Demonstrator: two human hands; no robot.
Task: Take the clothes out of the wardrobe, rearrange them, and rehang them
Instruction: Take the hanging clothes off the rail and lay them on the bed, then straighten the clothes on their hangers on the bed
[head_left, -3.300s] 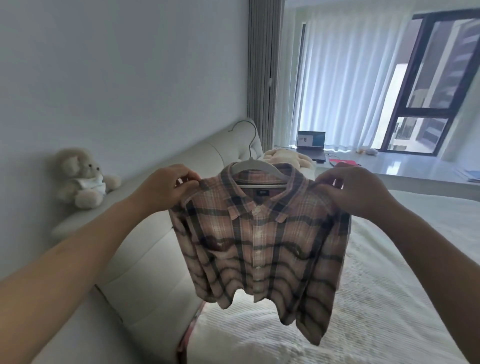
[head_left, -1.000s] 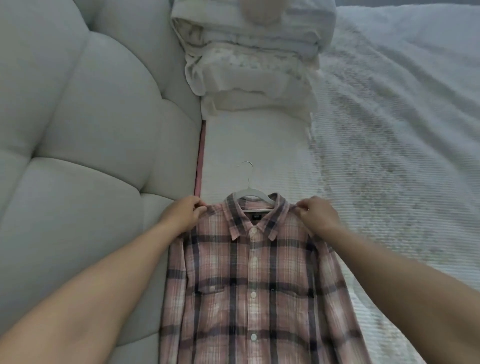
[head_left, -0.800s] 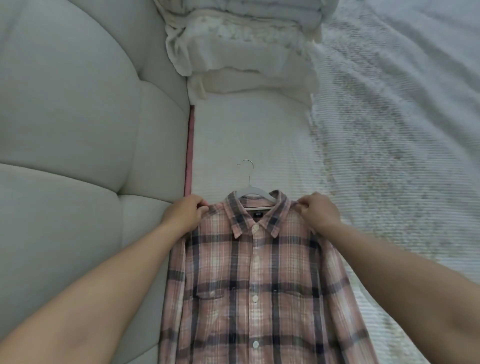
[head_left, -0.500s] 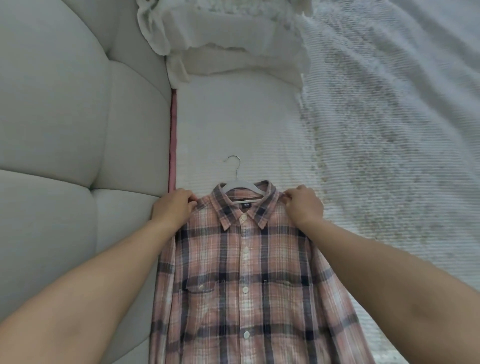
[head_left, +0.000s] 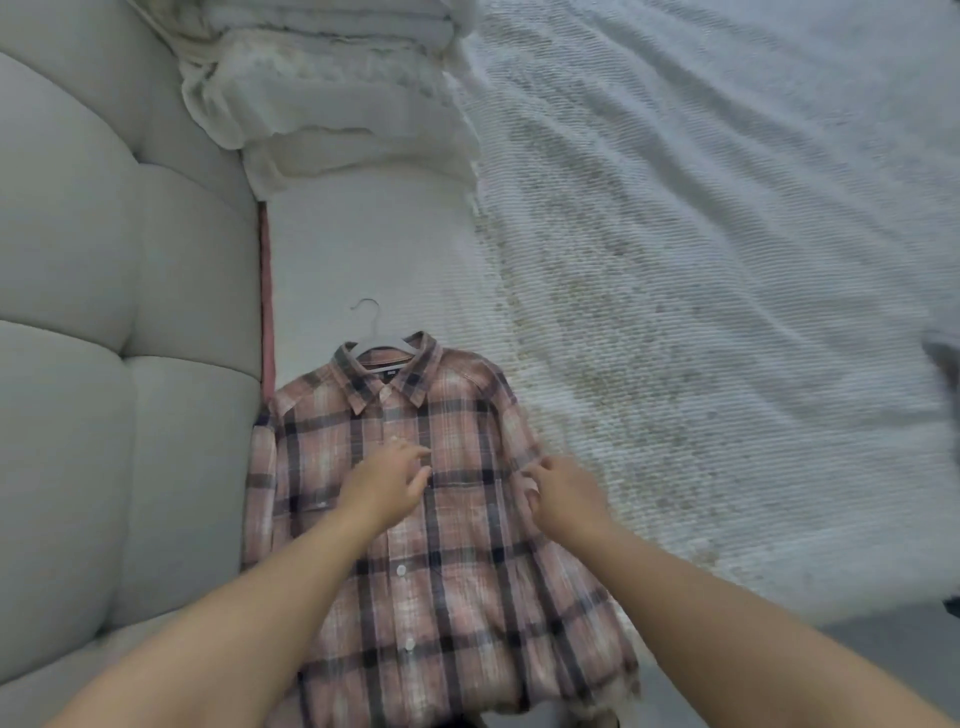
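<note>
A pink and dark plaid shirt lies flat and buttoned on the white bed, its collar pointing away from me. A white hanger sits inside the collar, its hook sticking out onto the sheet. My left hand hovers over the chest of the shirt with relaxed fingers, holding nothing. My right hand is over the shirt's right chest near the sleeve seam, fingers loosely curled; whether they touch the cloth is unclear.
A padded grey-white headboard runs along the left side of the bed. Folded white bedding is stacked at the top. A textured white blanket covers the bed's right part.
Both hands let go of the shirt's shoulders and moved down over its chest. The shirt now lies flat on the bed; before it was held up by its shoulders.
</note>
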